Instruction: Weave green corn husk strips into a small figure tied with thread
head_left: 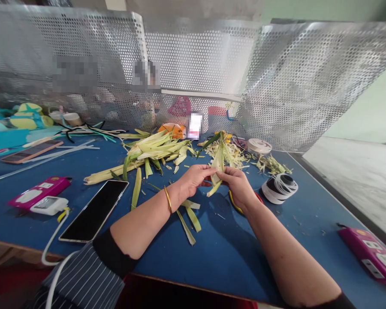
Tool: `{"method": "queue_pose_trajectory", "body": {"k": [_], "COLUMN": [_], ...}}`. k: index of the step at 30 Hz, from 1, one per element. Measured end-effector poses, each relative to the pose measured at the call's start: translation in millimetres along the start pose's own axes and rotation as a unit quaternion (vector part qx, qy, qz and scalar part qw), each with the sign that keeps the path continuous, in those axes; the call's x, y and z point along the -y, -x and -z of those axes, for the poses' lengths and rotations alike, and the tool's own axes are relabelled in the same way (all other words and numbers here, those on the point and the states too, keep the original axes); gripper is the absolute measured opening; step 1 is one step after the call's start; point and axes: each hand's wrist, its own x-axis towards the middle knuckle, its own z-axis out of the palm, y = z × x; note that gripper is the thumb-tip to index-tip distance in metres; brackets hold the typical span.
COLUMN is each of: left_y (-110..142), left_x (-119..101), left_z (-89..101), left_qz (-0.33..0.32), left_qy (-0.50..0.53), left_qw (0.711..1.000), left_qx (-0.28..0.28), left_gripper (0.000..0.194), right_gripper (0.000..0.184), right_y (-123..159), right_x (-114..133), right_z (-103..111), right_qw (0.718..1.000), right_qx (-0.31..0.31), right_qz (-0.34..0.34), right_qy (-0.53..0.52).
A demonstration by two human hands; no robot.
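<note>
Presently, our left hand (197, 177) and right hand (237, 182) both pinch one pale husk (218, 161) above the blue table (225, 266); we see loose strips (194, 219) already lying apart, while the bigger husk pile (157, 148) behind seems not yet separated.

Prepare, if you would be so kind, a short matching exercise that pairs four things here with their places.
1. Pale green husk
2. Gold bangle
3. Black-and-white roll
4. Large dark-screened phone

A. On the blue table, to the right of the right hand
B. Lying flat, to the left of the left forearm
C. In the grip of both hands
D. Around the left forearm

Pairs: 1-C; 2-D; 3-A; 4-B
</note>
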Motion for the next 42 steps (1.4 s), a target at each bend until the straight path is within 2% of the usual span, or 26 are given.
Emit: {"method": "queue_pose_trajectory", "body": {"k": [9,13,18,22,25,30,35,38,42], "left_y": [-4.2,-6.8,-6.8,-4.9,-4.9,-5.7,-9.8,-14.7,-20.2], "left_x": [6.7,7.0,3.1,0.2,-1.0,-1.9,-7.2,-12.7,-16.0], "left_z": [2.2,4.3,2.2,0.3,2.3,5.3,14.8,29.2,48.3], "left_qz": [0.011,0.032,0.077,0.051,0.02,-0.054,-0.115,-0.094,-0.071], "left_qy": [0.05,0.08,0.148,0.176,0.156,0.05,0.015,-0.01,0.002], "left_qw": [0.998,0.994,0.985,0.982,0.987,0.997,0.986,0.98,0.976], "left_qx": [0.048,0.07,0.049,0.038,0.028,-0.035,-0.122,-0.176,-0.204], "left_gripper": [0.037,0.029,0.011,0.009,0.017,0.023,0.022,0.02,0.019], "right_gripper": [0.022,0.025,0.025,0.026,0.024,0.019,0.018,0.015,0.011], "right_y": [-0.7,-2.3,-4.1,-5.0,-5.3,-4.6,-3.6,-4.0,-8.0], "right_x": [1.0,2.8,5.8,4.9,4.2,4.9,13.7,25.1,40.2], "right_z": [1.8,3.3,7.0,9.8,10.0,6.3,12.3,23.0,41.5], "right_qw": [0.994,0.991,0.989,0.992,0.989,0.978,0.965,0.962,0.953], "right_qx": [0.042,0.05,0.053,0.06,0.059,0.039,0.009,-0.015,-0.073], "right_qz": [-0.055,-0.07,-0.074,-0.06,-0.068,-0.064,-0.015,0.007,0.047], "right_qy": [-0.082,-0.107,-0.113,-0.096,-0.118,-0.196,-0.26,-0.273,-0.29]}}
